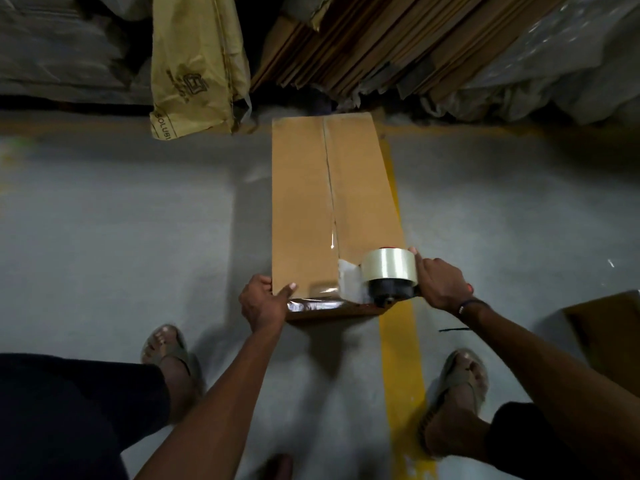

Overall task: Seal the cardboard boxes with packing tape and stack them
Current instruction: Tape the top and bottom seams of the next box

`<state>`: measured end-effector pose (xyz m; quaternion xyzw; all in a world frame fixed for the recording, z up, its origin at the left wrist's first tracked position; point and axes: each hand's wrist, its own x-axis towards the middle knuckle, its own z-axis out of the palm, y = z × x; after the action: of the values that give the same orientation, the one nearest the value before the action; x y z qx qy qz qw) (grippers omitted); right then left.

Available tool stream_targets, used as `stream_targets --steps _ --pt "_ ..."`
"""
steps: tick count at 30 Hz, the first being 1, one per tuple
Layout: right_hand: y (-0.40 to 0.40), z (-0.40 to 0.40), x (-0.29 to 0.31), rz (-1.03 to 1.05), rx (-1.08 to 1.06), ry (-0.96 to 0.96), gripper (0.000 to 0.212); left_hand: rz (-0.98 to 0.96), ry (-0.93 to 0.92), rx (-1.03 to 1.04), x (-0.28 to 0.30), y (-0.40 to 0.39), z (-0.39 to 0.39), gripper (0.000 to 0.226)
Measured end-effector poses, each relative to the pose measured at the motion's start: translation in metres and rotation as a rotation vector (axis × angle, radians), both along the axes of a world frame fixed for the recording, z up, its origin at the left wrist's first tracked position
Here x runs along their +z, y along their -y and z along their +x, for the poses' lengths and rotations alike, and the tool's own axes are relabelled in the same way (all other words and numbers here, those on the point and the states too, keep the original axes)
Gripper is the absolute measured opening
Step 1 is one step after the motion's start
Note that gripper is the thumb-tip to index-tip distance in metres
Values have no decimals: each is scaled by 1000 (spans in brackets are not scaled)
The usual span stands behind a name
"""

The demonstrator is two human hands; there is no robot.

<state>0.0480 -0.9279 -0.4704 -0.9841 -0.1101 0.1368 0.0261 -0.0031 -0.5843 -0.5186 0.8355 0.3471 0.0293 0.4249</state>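
Our left fingers [265, 284] curl round the near left corner of the box [311, 209], thumb flat on its top; our right hand [438, 284] grips the dispenser [389, 275], fingers wrapped behind the roll. The left hand [263, 306] steadies the box, which stands on the floor [121, 237] at centre frame, its seam running away from us. The dispenser sits at the near right edge, with tape already glinting over the near end. To seal well, we judge the tape should be centred on the seam, pressed flat and kept taut. The dispenser's blade is hidden under the roll, and we cannot tell how far the tape reaches along the seam. A second box [609, 327] is cut off at the right edge.
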Motion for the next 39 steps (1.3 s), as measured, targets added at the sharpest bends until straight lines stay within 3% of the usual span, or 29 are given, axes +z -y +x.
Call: stream_targets --steps 5,8,10,13,16,18,20,25,28,31,34,36,39 --pt "72 2 14 137 -206 -24 84 35 -34 -7 9 6 -1 50" --pt "78 4 11 183 -105 -52 78 271 -80 -74 20 22 -4 46" --pt "84 4 4 173 -53 -94 80 361 50 -204 25 42 -1 42" --pt "87 5 2 143 24 -35 78 176 190 -516 30 96 10 25" --pt "84 6 4 112 76 96 84 -44 66 -768 40 154 23 14" --pt "85 8 4 141 30 74 84 -96 -98 -831 45 173 31 50" --pt "83 9 4 151 -3 13 79 -128 -145 -803 42 176 33 63" --pt "96 10 5 104 -94 -93 85 -184 13 -685 19 167 32 15" --pt "123 10 12 79 -196 -119 76 -230 -18 -682 11 169 38 33" --pt "126 12 10 7 -182 -94 66 -285 -116 -598 15 175 43 16" --pt "111 19 1 91 -192 -71 90 -583 -245 -447 26 182 58 58" --pt "104 24 -3 107 -219 -86 84 -762 -374 -509 26 192 71 78" --pt "104 33 -3 75 -173 -130 82 -771 -517 -500 18 207 82 125"
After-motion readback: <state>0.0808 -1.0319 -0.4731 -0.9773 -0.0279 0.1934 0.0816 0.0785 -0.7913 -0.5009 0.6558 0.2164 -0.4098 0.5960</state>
